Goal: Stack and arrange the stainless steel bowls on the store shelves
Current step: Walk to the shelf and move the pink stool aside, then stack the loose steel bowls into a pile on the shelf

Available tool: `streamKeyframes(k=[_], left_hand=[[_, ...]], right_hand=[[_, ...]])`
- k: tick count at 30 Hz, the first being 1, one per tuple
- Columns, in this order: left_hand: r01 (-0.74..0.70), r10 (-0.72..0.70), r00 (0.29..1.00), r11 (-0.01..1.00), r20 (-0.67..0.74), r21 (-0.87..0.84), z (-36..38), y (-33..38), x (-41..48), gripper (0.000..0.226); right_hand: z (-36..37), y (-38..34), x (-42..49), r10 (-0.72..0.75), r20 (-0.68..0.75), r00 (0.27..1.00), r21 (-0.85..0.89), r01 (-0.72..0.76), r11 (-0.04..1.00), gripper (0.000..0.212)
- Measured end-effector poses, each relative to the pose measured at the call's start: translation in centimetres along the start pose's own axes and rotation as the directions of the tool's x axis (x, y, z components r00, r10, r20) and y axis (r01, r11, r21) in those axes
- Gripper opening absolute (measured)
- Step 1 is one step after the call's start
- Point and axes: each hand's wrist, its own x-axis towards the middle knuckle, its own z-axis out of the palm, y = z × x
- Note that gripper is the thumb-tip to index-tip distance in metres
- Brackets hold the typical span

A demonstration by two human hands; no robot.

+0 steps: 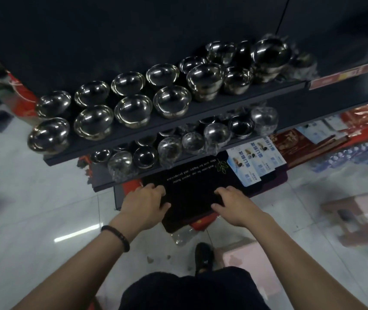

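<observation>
Beyond the left hand (pixel 145 202) and right hand (pixel 234 205), both loosely curled and empty, shiny round stainless steel bowls (pixel 133 110) sit mouth-up, several nested, in rows along the dark shelf (pixel 201 111).

Steel bowls (pixel 133 110) (some wrapped) on shelves (pixel 223 106)

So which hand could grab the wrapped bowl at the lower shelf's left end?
Probably left hand: it's just below that wrapped bowl; right hand sits farther right on the black mat.
</observation>
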Motion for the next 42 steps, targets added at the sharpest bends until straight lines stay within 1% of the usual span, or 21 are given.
streamKeyframes(k=[4,8,12,17,20,22,25,31,33,36,39,42], left_hand=[[-0.005,0.006,0.999,1.000,-0.042,0.007,-1.8,0.2,4.4,0.041],[-0.037,0.036,0.999,0.999,-0.018,-0.015,-3.2,0.4,8.0,0.042],[-0.114,0.114,0.993,0.994,-0.044,0.000,-4.6,-0.1,11.7,0.043],[-0.205,0.201,0.974,0.978,-0.104,-0.027,-7.0,-0.4,16.0,0.035],[-0.277,0.270,0.953,0.960,-0.140,-0.034,-8.6,-0.1,18.7,0.027],[-0.301,0.291,0.944,0.953,-0.159,-0.045,-9.6,0.4,19.9,0.027],[-0.309,0.296,0.937,0.950,-0.185,-0.048,-11.6,1.4,22.2,0.032],[-0.285,0.268,0.946,0.955,-0.180,-0.078,-15.1,4.0,26.7,0.038],[-0.282,0.265,0.943,0.957,-0.203,-0.064,-16.0,5.5,28.0,0.038],[-0.266,0.244,0.933,0.963,-0.264,-0.050,-17.3,7.9,30.1,0.035],[-0.242,0.215,0.936,0.968,-0.278,-0.065,-18.0,10.5,32.1,0.030],[-0.234,0.199,0.926,0.970,-0.320,-0.072,-18.4,12.8,34.3,0.027]], right_hand=[[-3.0,0.2,3.7,-0.025,-0.007,1.000,0.018,0.025,1.000,0.060],[-6.0,0.0,6.1,-0.026,-0.021,0.999,0.048,0.027,0.998,0.058],[-8.7,-0.3,8.0,0.010,-0.084,0.996,0.079,-0.003,0.997,0.057],[-11.5,-0.7,8.9,0.054,-0.141,0.988,0.088,-0.042,0.995,0.057],[-13.4,-0.5,9.8,0.079,-0.213,0.974,0.091,-0.061,0.994,0.058],[-14.7,-0.4,10.2,0.086,-0.245,0.966,0.095,-0.065,0.993,0.061],[-17.6,-0.4,11.2,0.089,-0.285,0.954,0.108,-0.060,0.992,0.063],[-23.9,0.4,13.8,0.045,-0.316,0.948,0.141,0.000,0.990,0.053],[-25.4,1.3,14.7,0.042,-0.348,0.937,0.142,0.009,0.990,0.052],[-27.8,3.6,15.8,0.047,-0.395,0.918,0.130,0.005,0.992,0.052],[-30.2,7.3,17.3,0.085,-0.432,0.898,0.151,-0.021,0.988,0.048],[-32.9,11.1,19.1,0.141,-0.506,0.851,0.174,-0.059,0.983,0.048]])
